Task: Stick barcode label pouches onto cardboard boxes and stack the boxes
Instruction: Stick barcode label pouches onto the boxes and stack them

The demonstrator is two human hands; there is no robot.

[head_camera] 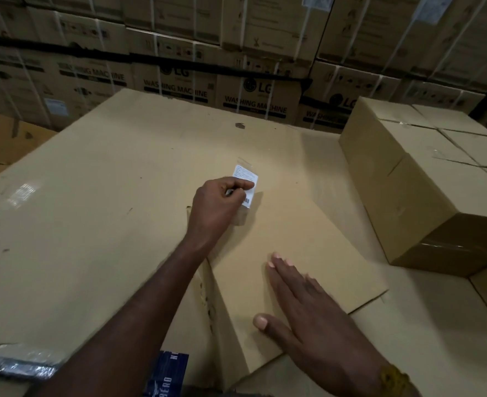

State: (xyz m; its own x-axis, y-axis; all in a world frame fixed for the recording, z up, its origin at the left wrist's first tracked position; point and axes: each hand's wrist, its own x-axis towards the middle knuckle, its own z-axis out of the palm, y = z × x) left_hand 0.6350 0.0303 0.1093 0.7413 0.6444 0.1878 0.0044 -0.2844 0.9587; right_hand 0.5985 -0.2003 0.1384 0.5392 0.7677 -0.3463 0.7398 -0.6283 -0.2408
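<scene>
Barcode label pouch (246, 181): clear plastic sleeve with a white printed slip inside, barcode bars visible at its lower edge, small print too fine to read. It sits at the far left corner of the top face of a plain cardboard box (288, 253) in front of the person.

Left hand (218, 206): fingers curled, pinching the pouch by its near-left side, knuckles up, over the box's corner.

Right hand (308, 305): flat, fingers straight and together, thumb splayed, palm resting on the near part of the same box top. Holds nothing. Yellowish band at that wrist (394, 378).

Box lies on a big flat cardboard sheet (93, 210) serving as worktop, with a patch of clear tape at the left.

Right side: block of plain brown cartons (425, 196), unmarked, packed touching each other, well apart from the pouch.

Bottom edge: dark blue fabric (165, 373) with white lettering, only "BERD" and part of another word legible.

Background: wall of strapped cartons (253, 93) printed "LG" and "WASHING MACHINE", with handling symbols along the top; other print blurred.
</scene>
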